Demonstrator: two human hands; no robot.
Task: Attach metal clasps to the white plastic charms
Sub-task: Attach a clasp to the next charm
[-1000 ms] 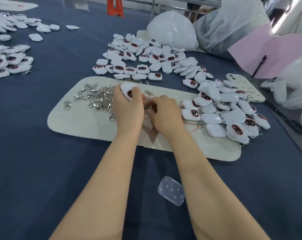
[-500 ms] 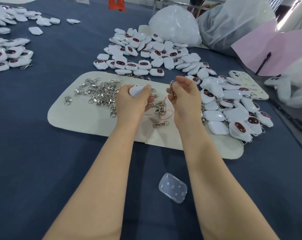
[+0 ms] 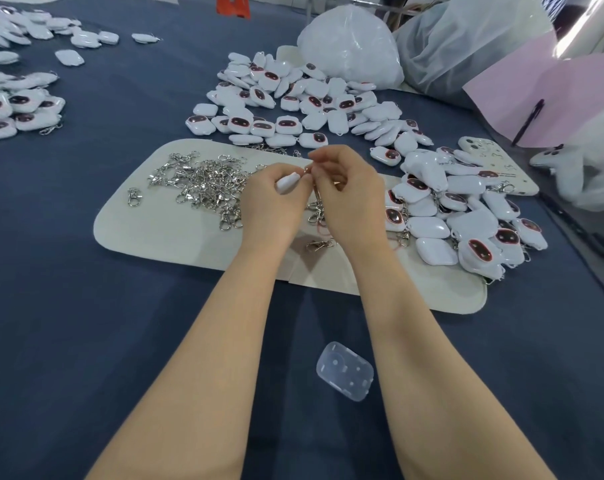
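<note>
left hand (image 3: 272,202) grips one white charm (image 3: 287,183) above the mat (image 3: 162,237); right hand (image 3: 349,195) pinches a clasp (image 3: 307,172) against its top edge. advised: steady the charm, confirm the clasp shuts.

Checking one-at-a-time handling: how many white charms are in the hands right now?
1. A white charm is gripped in the left hand, above the mat; the right hand pinches a metal clasp at its end. Another could be hidden in a palm, but none shows.
</note>
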